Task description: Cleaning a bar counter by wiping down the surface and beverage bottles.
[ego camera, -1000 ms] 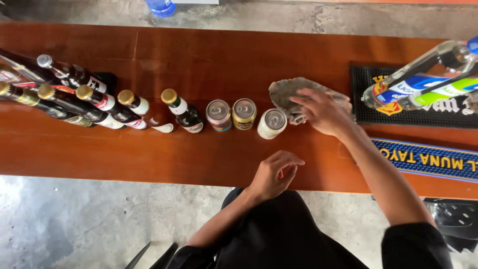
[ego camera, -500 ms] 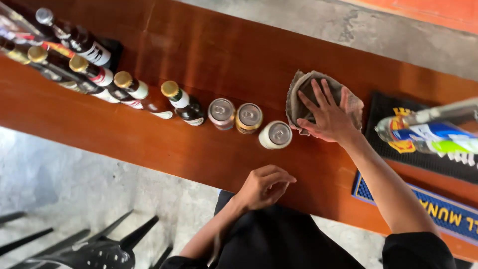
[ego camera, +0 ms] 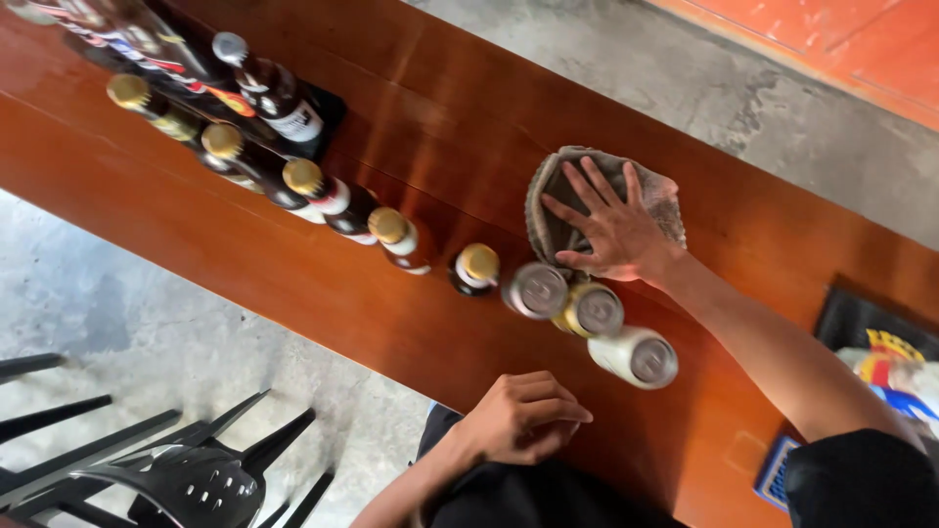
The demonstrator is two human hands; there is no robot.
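My right hand (ego camera: pixel 613 228) lies flat with fingers spread on a grey-brown cloth (ego camera: pixel 555 201), pressing it against the polished wooden counter (ego camera: pixel 323 293). My left hand (ego camera: pixel 523 418) rests curled in a loose fist at the counter's near edge, holding nothing. Just in front of the cloth stand three cans in a row: a silver-topped one (ego camera: pixel 537 290), a gold-rimmed one (ego camera: pixel 593 310) and a white one (ego camera: pixel 641 358).
A row of dark bottles with gold caps (ego camera: pixel 328 192) runs leftward from the cans, with more bottles (ego camera: pixel 266 90) behind on a black mat. A black bar mat (ego camera: pixel 859 321) lies at right. A black chair (ego camera: pixel 176 469) stands below on the concrete floor.
The view has tilted and swung closer. My right hand has slid the cloth further along the counter, behind the cans. My left hand stays curled at the edge.
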